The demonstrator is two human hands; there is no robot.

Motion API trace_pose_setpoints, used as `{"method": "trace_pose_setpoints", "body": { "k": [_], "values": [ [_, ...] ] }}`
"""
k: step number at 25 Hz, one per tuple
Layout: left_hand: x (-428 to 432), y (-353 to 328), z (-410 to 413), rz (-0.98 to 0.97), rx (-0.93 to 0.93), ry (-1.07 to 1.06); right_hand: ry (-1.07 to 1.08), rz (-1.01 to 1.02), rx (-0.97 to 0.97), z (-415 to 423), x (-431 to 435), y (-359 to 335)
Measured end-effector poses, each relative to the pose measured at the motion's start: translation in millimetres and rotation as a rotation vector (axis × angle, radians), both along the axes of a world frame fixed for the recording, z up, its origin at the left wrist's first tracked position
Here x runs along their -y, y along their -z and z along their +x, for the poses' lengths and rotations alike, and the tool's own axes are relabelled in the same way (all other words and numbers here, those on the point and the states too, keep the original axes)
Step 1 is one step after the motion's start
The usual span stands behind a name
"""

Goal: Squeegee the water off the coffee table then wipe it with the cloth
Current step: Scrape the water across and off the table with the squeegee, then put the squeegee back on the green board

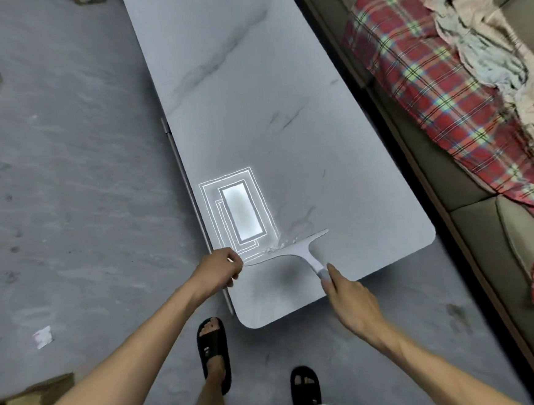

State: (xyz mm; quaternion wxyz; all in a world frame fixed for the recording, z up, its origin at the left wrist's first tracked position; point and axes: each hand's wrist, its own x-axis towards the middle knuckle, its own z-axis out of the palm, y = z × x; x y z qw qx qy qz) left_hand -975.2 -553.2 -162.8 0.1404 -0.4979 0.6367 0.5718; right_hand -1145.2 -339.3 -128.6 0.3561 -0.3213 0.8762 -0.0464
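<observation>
White squeegee (295, 250) flat on grey bench (252, 107), blade crosswise near its close end; left hand (223, 266) pinching blade's left tip, right hand (346, 295) gripping handle, water (277, 248) beaded just beyond.

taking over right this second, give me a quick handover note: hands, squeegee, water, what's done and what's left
Right hand: grips the squeegee by the end of its handle, with the blade down on the coffee table close to its near end.
Left hand: fingers curled at the blade's left tip, by the table edge. It is unclear whether it pinches the blade.
Water: a small ripple bunched along the blade's far side.
Done: a squeegee stroke is in progress.
Left: finish squeegeeing, then wipe.
Cloth: crumpled fabrics lie on the sofa. I cannot tell whether one is the wiping cloth.
</observation>
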Motion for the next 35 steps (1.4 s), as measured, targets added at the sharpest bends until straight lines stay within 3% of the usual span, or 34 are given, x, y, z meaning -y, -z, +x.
{"method": "trace_pose_setpoints", "body": {
  "k": [5, 8, 12, 19, 26, 29, 35],
  "values": [
    [-75, -71, 15, -0.093, -0.049, -0.107, 0.381, -0.191, 0.636, 20, -6, -53],
    [-128, -125, 50, -0.094, -0.094, -0.256, 0.410, -0.159, 0.924, 50, -23, -99],
    [-197, -189, 117, -0.008, -0.178, -0.444, 0.391, -0.047, 1.133, 105, -38, -151],
    [-318, -237, 273, -0.059, -0.072, -0.603, 0.124, 0.031, 1.158, 267, -82, -185],
    [-496, -231, 475, 0.004, -0.145, -0.845, -0.135, 0.214, 1.221, 492, -217, -171],
    [-577, -229, 566, -0.049, -0.139, -0.954, -0.274, 0.219, 1.114, 588, -283, -171],
    [-658, -217, 713, -0.045, -0.105, -1.037, -0.282, 0.145, 1.031, 733, -327, -160]
  ]
}}
